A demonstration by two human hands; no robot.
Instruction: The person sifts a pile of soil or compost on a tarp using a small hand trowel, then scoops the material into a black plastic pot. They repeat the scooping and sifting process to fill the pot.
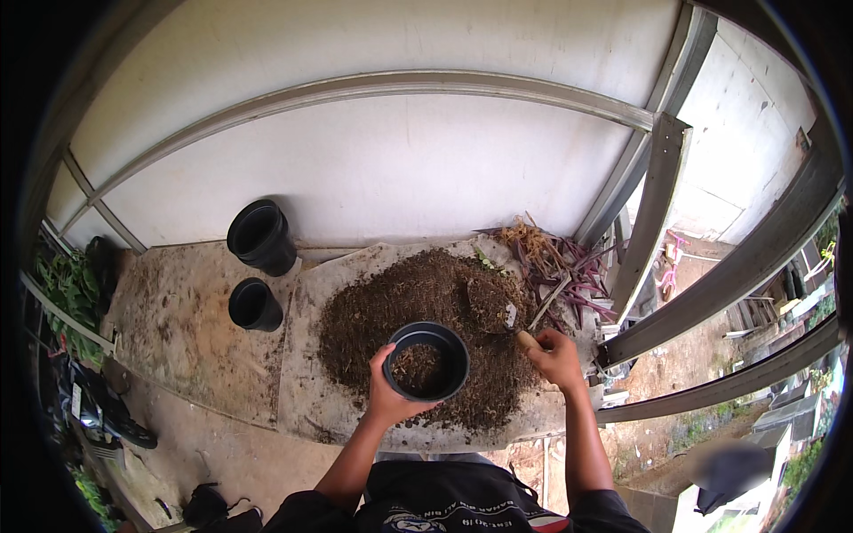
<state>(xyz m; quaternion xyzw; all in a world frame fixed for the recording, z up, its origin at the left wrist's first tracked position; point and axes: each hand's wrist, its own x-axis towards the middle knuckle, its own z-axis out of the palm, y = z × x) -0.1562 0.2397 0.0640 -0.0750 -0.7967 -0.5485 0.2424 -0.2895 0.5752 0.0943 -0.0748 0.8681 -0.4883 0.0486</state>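
My left hand (394, 393) holds a black plastic plant pot (460, 363) by its left side and base, mouth up, with some brown potting mix (416, 368) inside. With my right hand (557, 358) I grip the wooden handle of a hand trowel (526, 341). Its metal blade is partly buried in the heap of dark potting mix (373, 300), right of the pot. The pot is above the near part of the heap. Uprooted purple-leaved plants (580, 276) with straw-coloured roots lie at the heap's far right edge.
Stacked black pots (263, 240) and a smaller black pot (256, 305) stand left on the soil-stained work table (193, 333). A white wall panel (400, 166) rises behind. Metal frame posts (656, 213) stand at the right. A motorcycle (100, 406) is beyond the table at left.
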